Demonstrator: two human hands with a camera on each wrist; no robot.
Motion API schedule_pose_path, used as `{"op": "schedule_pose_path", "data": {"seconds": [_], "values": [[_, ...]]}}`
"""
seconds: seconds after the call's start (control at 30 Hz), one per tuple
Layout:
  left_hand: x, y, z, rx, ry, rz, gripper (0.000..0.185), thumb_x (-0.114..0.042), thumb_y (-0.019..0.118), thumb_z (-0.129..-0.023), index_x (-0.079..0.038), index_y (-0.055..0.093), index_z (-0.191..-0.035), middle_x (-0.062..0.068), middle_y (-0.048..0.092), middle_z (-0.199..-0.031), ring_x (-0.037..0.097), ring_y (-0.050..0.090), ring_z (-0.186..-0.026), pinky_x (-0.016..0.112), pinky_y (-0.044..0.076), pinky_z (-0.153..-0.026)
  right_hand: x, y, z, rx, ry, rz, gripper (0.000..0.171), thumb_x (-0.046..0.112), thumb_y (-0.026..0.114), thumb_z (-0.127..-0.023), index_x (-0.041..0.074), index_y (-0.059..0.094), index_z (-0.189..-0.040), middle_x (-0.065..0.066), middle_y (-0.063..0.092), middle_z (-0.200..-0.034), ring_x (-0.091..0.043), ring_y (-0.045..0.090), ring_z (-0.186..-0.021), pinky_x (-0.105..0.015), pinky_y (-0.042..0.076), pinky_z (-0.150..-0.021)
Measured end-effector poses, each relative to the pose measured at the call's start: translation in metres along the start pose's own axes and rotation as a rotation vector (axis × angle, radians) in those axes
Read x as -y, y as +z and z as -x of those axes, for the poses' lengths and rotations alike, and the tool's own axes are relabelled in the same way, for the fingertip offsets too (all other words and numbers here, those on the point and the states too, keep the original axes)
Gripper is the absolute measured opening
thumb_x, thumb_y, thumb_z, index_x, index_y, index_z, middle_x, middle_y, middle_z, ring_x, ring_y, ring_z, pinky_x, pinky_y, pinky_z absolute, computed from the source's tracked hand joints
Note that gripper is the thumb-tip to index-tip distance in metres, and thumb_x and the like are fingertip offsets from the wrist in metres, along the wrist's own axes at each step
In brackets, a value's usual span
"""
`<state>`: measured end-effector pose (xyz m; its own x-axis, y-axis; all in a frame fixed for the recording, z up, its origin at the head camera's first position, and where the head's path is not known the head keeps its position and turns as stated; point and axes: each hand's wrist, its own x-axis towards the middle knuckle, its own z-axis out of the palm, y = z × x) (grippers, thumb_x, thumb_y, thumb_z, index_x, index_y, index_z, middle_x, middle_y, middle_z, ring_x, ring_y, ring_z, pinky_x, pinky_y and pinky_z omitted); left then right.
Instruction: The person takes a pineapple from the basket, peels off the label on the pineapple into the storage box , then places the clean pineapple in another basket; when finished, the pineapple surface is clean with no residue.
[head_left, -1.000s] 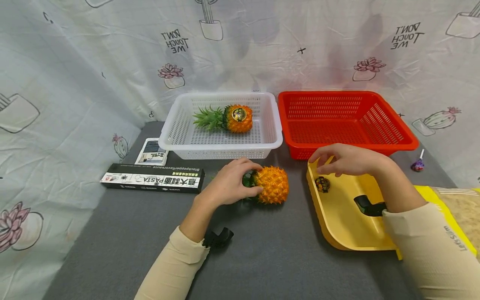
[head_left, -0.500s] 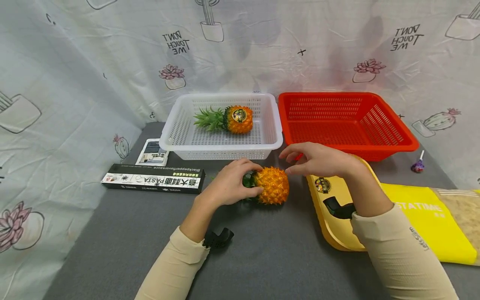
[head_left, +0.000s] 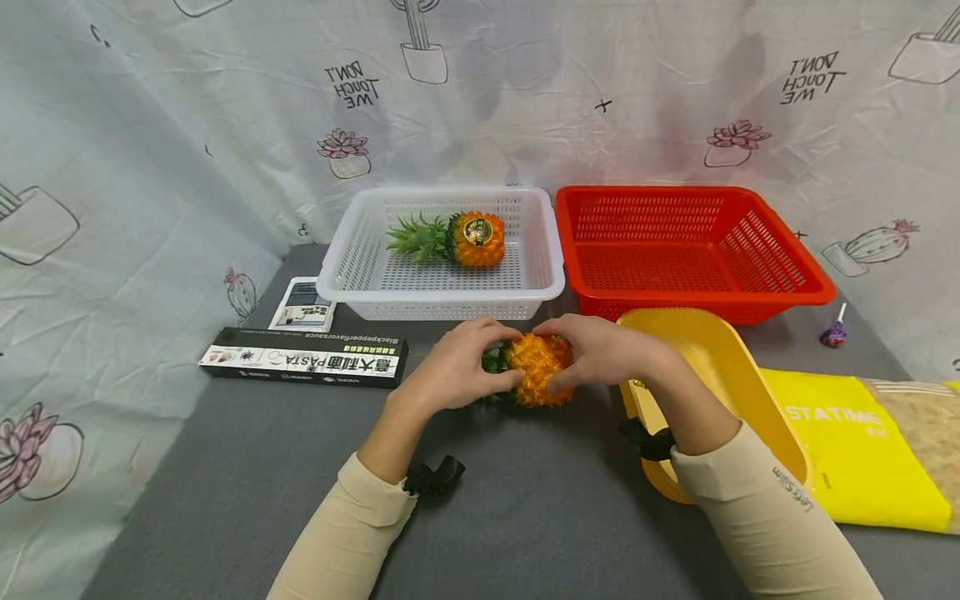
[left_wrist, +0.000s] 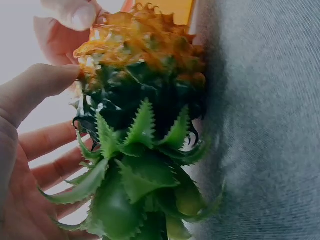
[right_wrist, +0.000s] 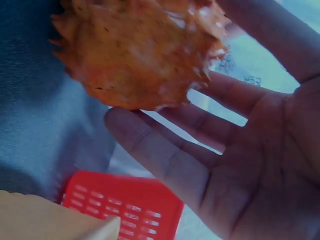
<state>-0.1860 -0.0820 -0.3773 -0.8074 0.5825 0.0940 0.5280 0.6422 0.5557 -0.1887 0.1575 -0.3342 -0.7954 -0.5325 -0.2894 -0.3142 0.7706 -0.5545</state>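
A spiky orange pineapple (head_left: 536, 368) with a dark green crown lies on its side on the grey mat (head_left: 525, 517).

- Your left hand (head_left: 459, 364) covers the leafy crown of the pineapple (head_left: 534, 367) in the head view; only a sliver of green shows.
- Your right hand (head_left: 600, 350) hides the fruit's right flank and the near corner of the yellow tray (head_left: 720, 367).
- The tray's sticker sits behind your right forearm, unreadable.
- In the right wrist view the pineapple (right_wrist: 140, 50) is blurred and cut off at the top edge.
- The yellow bag (head_left: 855, 442) runs off the right edge; its lettering is partly hidden.
- The small booklet (head_left: 303, 304) slips under the white basket (head_left: 442, 292); you cannot read its print.
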Motion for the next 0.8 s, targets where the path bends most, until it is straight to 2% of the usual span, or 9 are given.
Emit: {"op": "schedule_pose_path", "data": {"seconds": [0.23,0.53,0.67,0.8], "values": [[0.003,0.001,-0.001,-0.010,-0.019,0.008,0.056,-0.043,0.074,-0.093,-0.016,0.064,-0.141,0.006,0.063,-0.136,0.027,0.060,-0.126,0.051,0.048,-0.109,0.001,0.008,-0.004,-0.006,-0.025,0.042,0.086,0.025,0.087,-0.080,0.011,0.044,-0.154,-0.012,0.057,-0.127,-0.026,0.057,-0.109,-0.041,0.057,-0.091],[0.003,0.001,-0.001,-0.022,-0.017,-0.015,0.054,-0.043,0.074,-0.093,-0.015,0.066,-0.139,0.006,0.064,-0.135,0.027,0.061,-0.126,0.051,0.047,-0.109,0.006,0.013,-0.006,-0.006,0.022,0.122,0.096,0.028,0.092,-0.076,0.015,0.042,-0.157,-0.013,0.056,-0.131,-0.027,0.058,-0.108,-0.046,0.056,-0.094],[0.003,0.000,-0.001,-0.025,-0.011,-0.016,0.054,-0.043,0.074,-0.093,-0.014,0.066,-0.138,0.006,0.065,-0.134,0.027,0.061,-0.126,0.050,0.047,-0.109,0.007,0.014,-0.008,-0.029,0.006,0.169,0.094,0.028,0.093,-0.074,0.015,0.046,-0.153,-0.011,0.059,-0.128,-0.026,0.059,-0.105,-0.046,0.057,-0.091],[0.003,-0.004,-0.001,-0.037,0.006,-0.006,0.054,-0.043,0.076,-0.092,-0.014,0.068,-0.136,0.006,0.066,-0.132,0.026,0.062,-0.124,0.048,0.048,-0.109,0.005,0.012,-0.008,-0.042,-0.025,0.164,0.087,0.028,0.093,-0.071,0.013,0.051,-0.146,-0.009,0.062,-0.122,-0.025,0.058,-0.104,-0.042,0.058,-0.088]]}}
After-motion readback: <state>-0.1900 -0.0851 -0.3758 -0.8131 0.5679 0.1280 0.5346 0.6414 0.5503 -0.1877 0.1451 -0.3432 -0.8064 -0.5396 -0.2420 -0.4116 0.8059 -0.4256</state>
